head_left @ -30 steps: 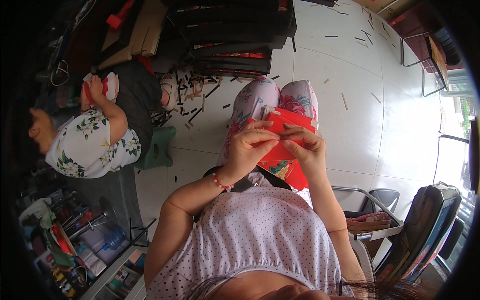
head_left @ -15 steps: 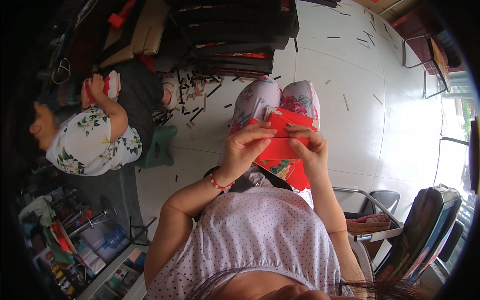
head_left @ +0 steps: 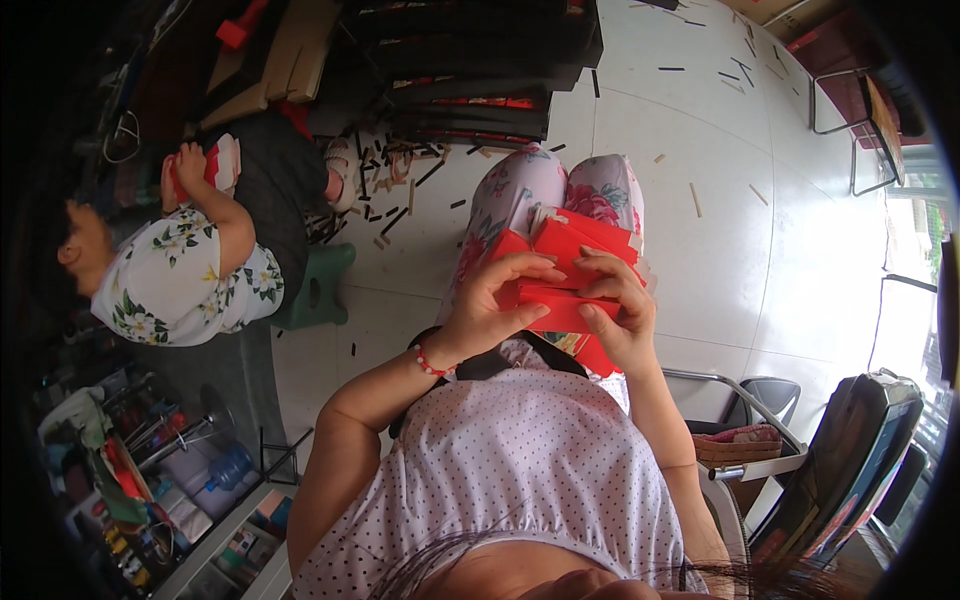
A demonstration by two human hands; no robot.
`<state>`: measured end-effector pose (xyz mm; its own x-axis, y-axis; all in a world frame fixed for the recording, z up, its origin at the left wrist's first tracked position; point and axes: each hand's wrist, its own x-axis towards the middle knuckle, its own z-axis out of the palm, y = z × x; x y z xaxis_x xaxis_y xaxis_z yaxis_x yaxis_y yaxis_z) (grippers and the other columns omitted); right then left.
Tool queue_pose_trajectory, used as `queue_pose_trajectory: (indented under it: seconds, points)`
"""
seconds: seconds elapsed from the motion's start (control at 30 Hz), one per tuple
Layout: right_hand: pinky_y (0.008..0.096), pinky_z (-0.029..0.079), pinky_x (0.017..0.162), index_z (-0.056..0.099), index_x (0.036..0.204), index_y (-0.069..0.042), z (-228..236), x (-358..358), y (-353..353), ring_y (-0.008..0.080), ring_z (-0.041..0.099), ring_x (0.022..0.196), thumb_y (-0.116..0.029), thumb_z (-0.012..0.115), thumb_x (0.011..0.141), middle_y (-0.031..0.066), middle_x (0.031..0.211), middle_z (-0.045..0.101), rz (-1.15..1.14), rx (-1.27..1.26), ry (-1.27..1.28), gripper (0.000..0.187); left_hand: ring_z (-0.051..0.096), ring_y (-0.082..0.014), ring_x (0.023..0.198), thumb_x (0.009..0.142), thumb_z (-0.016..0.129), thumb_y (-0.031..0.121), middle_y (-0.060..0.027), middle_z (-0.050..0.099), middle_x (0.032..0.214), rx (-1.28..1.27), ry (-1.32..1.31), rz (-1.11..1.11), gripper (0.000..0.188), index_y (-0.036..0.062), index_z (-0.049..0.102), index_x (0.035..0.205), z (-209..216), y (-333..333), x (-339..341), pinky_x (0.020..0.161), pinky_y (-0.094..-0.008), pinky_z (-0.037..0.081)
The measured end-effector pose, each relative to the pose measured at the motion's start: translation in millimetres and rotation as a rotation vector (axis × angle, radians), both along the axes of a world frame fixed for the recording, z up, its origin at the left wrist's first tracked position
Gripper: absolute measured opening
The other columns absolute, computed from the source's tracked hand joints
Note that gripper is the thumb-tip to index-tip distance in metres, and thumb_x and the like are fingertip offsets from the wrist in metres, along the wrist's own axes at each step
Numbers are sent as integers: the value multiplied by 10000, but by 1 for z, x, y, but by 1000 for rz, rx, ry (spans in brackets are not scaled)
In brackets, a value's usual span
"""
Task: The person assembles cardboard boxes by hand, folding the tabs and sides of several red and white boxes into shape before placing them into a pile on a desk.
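Between my two hands, just above my lap, is a red paper envelope (head_left: 562, 312) with a fold running across it. My left hand (head_left: 508, 295) pinches its left end between thumb and fingers. At the right end, my right hand (head_left: 618, 305) grips it the same way, fingertips bent over the far side. More red envelopes (head_left: 578, 238) lie loosely stacked on my thighs beyond the held one. Under my hands some printed red paper (head_left: 590, 350) shows in part; the rest of it is hidden.
To the left a person (head_left: 180, 270) in a flowered top sits on a green stool (head_left: 325, 290), holding red paper. Dark stacked panels (head_left: 460, 80) stand ahead, with black and tan strips (head_left: 395, 180) scattered on the floor. At right are a metal-framed chair (head_left: 770, 470) and a basket (head_left: 735, 447).
My hands have drawn slightly nearer to my body with the held envelope. Its near panel now sits lower and covers more of the printed paper. The stack on my lap shows more.
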<state>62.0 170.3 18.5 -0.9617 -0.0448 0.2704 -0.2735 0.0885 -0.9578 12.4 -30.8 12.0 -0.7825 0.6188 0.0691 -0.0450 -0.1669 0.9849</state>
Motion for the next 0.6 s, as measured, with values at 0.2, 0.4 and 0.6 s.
queue_pose_trajectory:
  seconds: [0.2, 0.4, 0.6]
  points:
    - [420, 361, 1003, 608, 814, -5, -2, -1, 0, 324, 473, 1190, -68, 663, 788, 138, 1118, 573, 18, -55, -29, 88, 551, -201, 1103, 835, 633, 65, -136, 554, 1184, 40, -44, 12, 410, -24, 477, 1203, 2, 5, 4, 975, -327, 413]
    - [428, 350, 1010, 609, 812, -4, -4, -1, 0, 328, 463, 1199, -70, 652, 801, 140, 1112, 580, 27, -80, -23, 80, 544, -184, 1105, 849, 607, 77, -117, 558, 1162, 34, -17, -1, 376, -20, 488, 1193, 4, 7, 3, 970, -320, 414]
    - [423, 351, 1009, 598, 805, -7, -4, -2, 0, 331, 456, 1210, -40, 639, 796, 140, 1113, 581, 30, -64, -34, 54, 535, -183, 1117, 855, 590, 77, -114, 561, 1161, 15, 3, 0, 355, -19, 499, 1185, 6, 7, 2, 992, -326, 390]
